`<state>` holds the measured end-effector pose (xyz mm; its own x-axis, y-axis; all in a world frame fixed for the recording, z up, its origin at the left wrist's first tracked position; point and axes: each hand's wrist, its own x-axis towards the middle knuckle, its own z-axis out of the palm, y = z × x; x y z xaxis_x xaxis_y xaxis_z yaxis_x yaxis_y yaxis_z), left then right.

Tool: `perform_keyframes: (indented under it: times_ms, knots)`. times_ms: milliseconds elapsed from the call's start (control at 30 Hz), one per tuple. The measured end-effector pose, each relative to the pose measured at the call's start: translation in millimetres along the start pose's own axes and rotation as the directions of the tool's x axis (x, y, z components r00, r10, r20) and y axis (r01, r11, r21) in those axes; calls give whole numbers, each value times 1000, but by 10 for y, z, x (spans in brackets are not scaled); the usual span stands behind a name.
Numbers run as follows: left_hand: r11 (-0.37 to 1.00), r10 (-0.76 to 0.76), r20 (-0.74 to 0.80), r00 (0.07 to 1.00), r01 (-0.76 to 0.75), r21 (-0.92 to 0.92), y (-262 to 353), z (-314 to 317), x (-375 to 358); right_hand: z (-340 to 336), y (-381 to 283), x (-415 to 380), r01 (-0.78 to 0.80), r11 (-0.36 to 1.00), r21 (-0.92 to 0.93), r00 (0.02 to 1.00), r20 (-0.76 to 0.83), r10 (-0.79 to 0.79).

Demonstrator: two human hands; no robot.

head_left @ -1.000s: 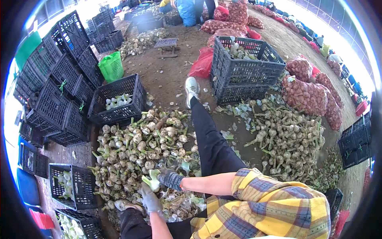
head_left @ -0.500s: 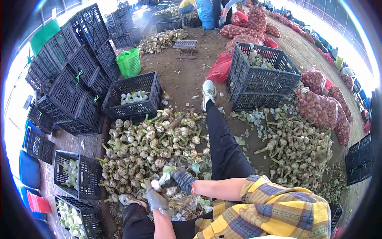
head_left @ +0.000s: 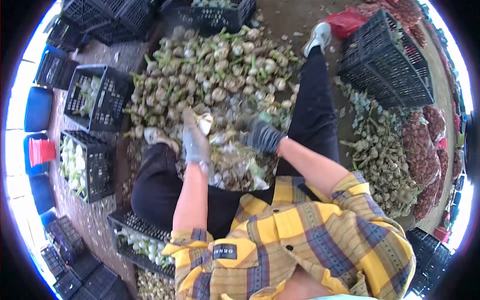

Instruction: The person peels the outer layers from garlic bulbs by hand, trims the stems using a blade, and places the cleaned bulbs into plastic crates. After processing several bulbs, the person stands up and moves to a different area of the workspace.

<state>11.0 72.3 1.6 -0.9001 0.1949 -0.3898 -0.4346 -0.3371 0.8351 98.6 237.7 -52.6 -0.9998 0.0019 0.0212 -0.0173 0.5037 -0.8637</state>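
Observation:
My left hand, in a light grey glove, is closed round a pale garlic bulb at the near edge of a big heap of garlic. My right hand, in a dark striped glove, is just to the right, apart from the left. Motion smears its fingers, so I cannot make out whether they grip anything. A pale green scrap of skin shows beside it. Beneath both hands lies a litter of peeled skins, between my legs.
Black crates with white, trimmed bulbs stand at the left: one crate, another, and a third by my hip. To the right are stacked crates, a second garlic heap and red mesh sacks.
The view has tilted down toward my body. My hands were together at the bulb; now the right has drawn away to the right, while the left keeps the bulb.

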Motion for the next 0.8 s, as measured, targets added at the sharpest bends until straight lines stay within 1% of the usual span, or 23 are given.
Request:
perform_keyframes:
  times_ms: [33,100,200,300,333,433,467,567,600,667,700,767,800]
  knots:
    - [999,-24,-28,999,25,35,67,53,-48,1,-137,51,-276,895,352,961,83,264]
    - [979,88,26,996,-91,181,55,49,-46,-47,-211,162,-490,742,457,868,177,464]
    - [964,98,142,985,-130,230,52,76,-64,-35,-387,257,-414,629,658,900,195,389]
    - [926,177,239,955,-244,288,-32,61,-102,-247,-762,314,-554,536,637,832,397,389]
    - [928,132,267,955,-213,304,-54,-2,-97,-251,-786,318,-556,526,644,830,397,391]
    - [890,111,333,936,-243,386,-18,-20,-72,-255,-780,297,-488,537,688,871,342,354]
    - [892,86,324,942,-217,397,-8,3,-106,-230,-703,274,-516,448,730,849,366,381]
    - [845,224,352,909,-361,395,11,110,-139,-256,-623,268,-544,467,698,837,408,365]
    - [854,198,343,918,-334,399,10,106,-147,-288,-647,258,-579,454,677,811,425,401]
    - [870,150,325,934,-281,406,16,93,-147,-299,-681,267,-518,640,568,855,333,397]
    - [869,148,348,926,-289,401,9,82,-144,-291,-687,264,-482,719,501,876,288,386]
    - [869,143,392,909,-305,390,-9,62,-118,-207,-590,249,-449,772,450,893,232,385]
    - [861,134,386,913,-300,410,-7,54,-112,-191,-589,248,-433,796,422,901,203,383]
